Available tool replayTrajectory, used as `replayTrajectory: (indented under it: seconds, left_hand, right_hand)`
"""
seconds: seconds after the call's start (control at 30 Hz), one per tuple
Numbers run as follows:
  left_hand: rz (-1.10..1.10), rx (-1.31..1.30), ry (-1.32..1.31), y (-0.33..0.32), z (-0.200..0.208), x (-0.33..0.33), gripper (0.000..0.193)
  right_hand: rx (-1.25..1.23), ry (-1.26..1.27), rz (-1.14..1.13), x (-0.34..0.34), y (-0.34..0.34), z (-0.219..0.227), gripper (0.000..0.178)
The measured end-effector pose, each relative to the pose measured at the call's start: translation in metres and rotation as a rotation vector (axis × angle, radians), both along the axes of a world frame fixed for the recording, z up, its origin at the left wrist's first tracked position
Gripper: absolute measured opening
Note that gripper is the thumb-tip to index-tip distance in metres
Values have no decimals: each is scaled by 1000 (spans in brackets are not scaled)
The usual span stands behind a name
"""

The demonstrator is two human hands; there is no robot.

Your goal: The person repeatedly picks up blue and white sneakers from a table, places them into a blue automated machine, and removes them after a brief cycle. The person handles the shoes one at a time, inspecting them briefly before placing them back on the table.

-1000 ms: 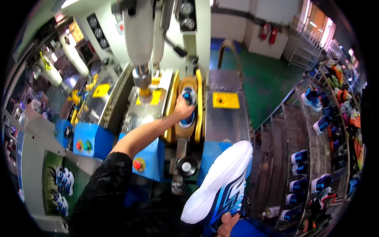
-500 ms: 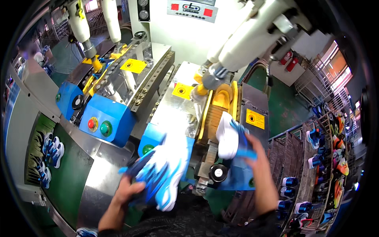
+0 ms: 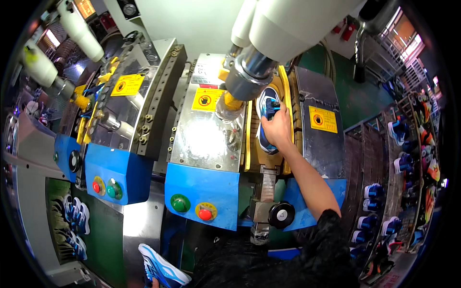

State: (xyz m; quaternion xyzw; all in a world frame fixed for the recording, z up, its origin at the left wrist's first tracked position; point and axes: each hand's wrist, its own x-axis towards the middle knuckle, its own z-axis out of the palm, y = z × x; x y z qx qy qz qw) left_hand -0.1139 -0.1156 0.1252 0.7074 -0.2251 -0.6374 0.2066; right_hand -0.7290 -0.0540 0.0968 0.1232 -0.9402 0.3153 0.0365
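My right hand (image 3: pixel 279 128) grips a blue and white sneaker (image 3: pixel 265 108) by its upper, fingers closed at the laced opening. That shoe sits lengthwise, toe away from me, in the channel of a pressing machine, between yellow side pads (image 3: pixel 249 139). Only the fingertips of my left hand (image 3: pixel 155 283) show at the lower edge, closed on a second blue and white sneaker (image 3: pixel 161 267), its white sole turned up to the right. A white press cylinder (image 3: pixel 252 72) with a metal end hangs just left of the right-hand shoe.
Left of the channel, a blue panel (image 3: pixel 201 192) carries a green button (image 3: pixel 180 203) and a red button (image 3: pixel 205 211). A black knob (image 3: pixel 281 214) juts out below the channel. Another pressing station (image 3: pixel 117 175) stands left. At right, a rack (image 3: pixel 379 192) holds several sneakers.
My right hand has carried its sneaker forward and down into the channel. My left hand has dropped with its sneaker to the lower edge. The view has shifted.
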Motion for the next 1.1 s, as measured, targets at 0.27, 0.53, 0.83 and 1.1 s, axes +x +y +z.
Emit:
replayTrajectory:
  seconds: [0.27, 0.53, 0.83, 1.1]
  left_hand:
    - [-170, -25, 270, -93, -26, -70, 45]
    - [-535, -91, 387, -128, -67, -60, 41]
    - [-313, -195, 485, -122, -59, -36, 48]
    - [87, -507, 166, -119, -30, 50, 47]
  right_hand:
    - [49, -143, -14, 9, -4, 31, 77]
    - [-272, 335, 757, 246, -125, 68, 62]
    - [-490, 231, 914, 315, -132, 28, 36]
    - [-604, -669, 1199, 492, -119, -28, 13]
